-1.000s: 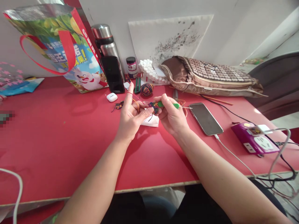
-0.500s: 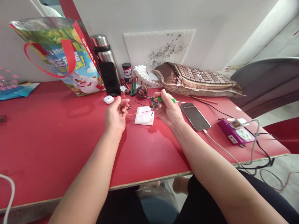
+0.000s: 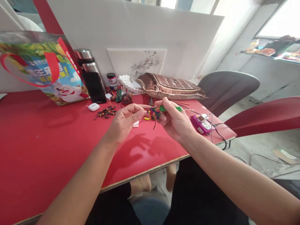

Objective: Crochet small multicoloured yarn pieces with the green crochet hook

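My right hand (image 3: 174, 120) grips a crochet hook (image 3: 179, 109) with a green handle and a thin metal shaft, together with a small round crochet piece (image 3: 154, 113) in multicoloured yarn. A short dark tail hangs below the piece. My left hand (image 3: 125, 122) is closed in a pinch at the piece's left edge, close to the hook's tip; a thin strand of yarn runs by its fingers. Beyond the hands lie a wound yarn ball (image 3: 127, 98) and a loose heap of the same yarn (image 3: 107, 112).
A white earbud case (image 3: 93, 107) and an upright phone (image 3: 95, 87) stand left, by a steel flask (image 3: 84, 54) and a printed bag (image 3: 51, 72). At the back are a dark-lidded jar (image 3: 112, 82) and a brown cushion-like bag (image 3: 173, 85). A purple power strip (image 3: 201, 125) sits right.
My left hand has moved right and closed near the crochet piece. The yarn heap shows where that hand was. My view has shifted, and the phone lying at the right no longer shows.
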Demonstrator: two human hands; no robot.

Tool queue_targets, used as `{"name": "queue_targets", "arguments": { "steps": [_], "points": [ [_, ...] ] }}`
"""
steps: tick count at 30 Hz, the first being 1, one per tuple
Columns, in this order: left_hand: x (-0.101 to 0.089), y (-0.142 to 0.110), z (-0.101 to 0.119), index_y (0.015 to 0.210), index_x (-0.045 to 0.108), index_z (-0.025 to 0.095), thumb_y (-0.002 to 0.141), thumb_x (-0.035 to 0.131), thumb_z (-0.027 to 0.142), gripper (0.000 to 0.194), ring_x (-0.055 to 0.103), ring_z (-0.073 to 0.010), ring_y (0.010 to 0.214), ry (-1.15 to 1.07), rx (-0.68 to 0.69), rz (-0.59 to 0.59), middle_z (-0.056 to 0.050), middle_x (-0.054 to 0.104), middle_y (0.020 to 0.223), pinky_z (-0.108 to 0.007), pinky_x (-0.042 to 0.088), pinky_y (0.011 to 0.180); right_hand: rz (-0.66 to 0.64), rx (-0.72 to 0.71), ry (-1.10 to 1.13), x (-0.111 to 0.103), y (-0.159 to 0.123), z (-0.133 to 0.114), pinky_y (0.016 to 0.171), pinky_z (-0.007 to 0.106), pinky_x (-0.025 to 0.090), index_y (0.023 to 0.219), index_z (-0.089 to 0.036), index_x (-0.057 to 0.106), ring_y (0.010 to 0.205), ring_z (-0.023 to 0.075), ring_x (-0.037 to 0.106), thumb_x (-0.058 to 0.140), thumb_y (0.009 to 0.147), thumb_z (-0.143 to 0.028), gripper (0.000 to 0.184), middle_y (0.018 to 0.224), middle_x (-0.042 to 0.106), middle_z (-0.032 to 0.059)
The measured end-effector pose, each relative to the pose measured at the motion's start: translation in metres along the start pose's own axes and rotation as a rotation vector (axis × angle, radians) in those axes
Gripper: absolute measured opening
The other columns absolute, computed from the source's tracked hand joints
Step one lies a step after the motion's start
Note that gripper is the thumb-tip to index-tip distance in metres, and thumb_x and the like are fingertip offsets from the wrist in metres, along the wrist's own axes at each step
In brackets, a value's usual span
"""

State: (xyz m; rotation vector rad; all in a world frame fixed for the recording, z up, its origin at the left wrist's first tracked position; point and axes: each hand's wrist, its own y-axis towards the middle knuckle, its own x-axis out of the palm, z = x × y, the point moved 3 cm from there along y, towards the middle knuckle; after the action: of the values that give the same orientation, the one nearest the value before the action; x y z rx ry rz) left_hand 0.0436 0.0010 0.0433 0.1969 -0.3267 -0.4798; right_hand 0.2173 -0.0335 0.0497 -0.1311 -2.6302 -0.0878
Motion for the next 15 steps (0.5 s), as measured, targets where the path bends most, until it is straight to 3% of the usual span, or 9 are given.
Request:
{"name": "queue_targets", "arguments": {
  "steps": [3, 8, 11, 13, 15],
  "points": [
    [0.017, 0.002, -0.004, 0.09, 0.083, 0.019, 0.079, 0.097, 0.04, 0.027, 0.071, -0.0194, 0.075, -0.049, -0.088, -0.135, -0.007, 0.078, 0.085, -0.035, 0.057, 0.077, 0.016, -0.035, 0.037, -0.007, -0.011, -0.002, 0.049, 0.025, 0.034, 0.081, -0.021, 0.081, 0.05, 0.007, 0.039, 0.102, 0.064, -0.059, 0.047, 0.052, 0.044, -0.0088],
    [0.014, 0.012, -0.018, 0.083, 0.083, 0.019, 0.071, 0.098, 0.027, 0.02, 0.062, -0.0143, 0.061, 0.064, -0.145, -0.105, -0.004, 0.072, 0.072, -0.028, 0.048, 0.059, 0.042, -0.026, 0.088, -0.016, -0.009, 0.02, 0.049, 0.025, 0.032, 0.077, -0.02, 0.08, 0.049, 0.0062, 0.038, 0.102, 0.064, -0.055, 0.044, 0.055, 0.05, -0.0073],
    [0.007, 0.015, -0.032, 0.077, 0.084, 0.017, 0.069, 0.09, 0.02, 0.01, 0.054, -0.0111, 0.056, 0.142, -0.184, 0.034, -0.003, 0.067, 0.064, -0.027, 0.043, 0.057, 0.057, 0.003, 0.129, -0.024, -0.001, 0.037, 0.048, 0.025, 0.031, 0.076, -0.019, 0.081, 0.049, 0.0058, 0.039, 0.104, 0.06, -0.054, 0.044, 0.057, 0.055, -0.006],
    [0.004, 0.017, -0.043, 0.074, 0.085, 0.016, 0.064, 0.088, 0.018, 0.01, 0.045, -0.0078, 0.051, 0.066, -0.221, 0.135, 0.0, 0.061, 0.057, -0.024, 0.038, 0.054, 0.055, 0.003, 0.124, -0.029, 0.007, 0.046, 0.049, 0.026, 0.033, 0.077, -0.019, 0.083, 0.05, 0.0065, 0.042, 0.104, 0.059, -0.054, 0.045, 0.058, 0.059, -0.0049],
    [0.004, 0.019, -0.052, 0.072, 0.084, 0.016, 0.064, 0.088, 0.022, 0.011, 0.046, -0.0079, 0.053, -0.024, -0.246, 0.198, -0.001, 0.062, 0.059, -0.024, 0.039, 0.053, 0.056, -0.023, 0.084, -0.034, 0.018, 0.051, 0.051, 0.026, 0.035, 0.078, -0.019, 0.084, 0.05, 0.0073, 0.045, 0.103, 0.06, -0.058, 0.047, 0.055, 0.059, -0.0043]
  ]
}}
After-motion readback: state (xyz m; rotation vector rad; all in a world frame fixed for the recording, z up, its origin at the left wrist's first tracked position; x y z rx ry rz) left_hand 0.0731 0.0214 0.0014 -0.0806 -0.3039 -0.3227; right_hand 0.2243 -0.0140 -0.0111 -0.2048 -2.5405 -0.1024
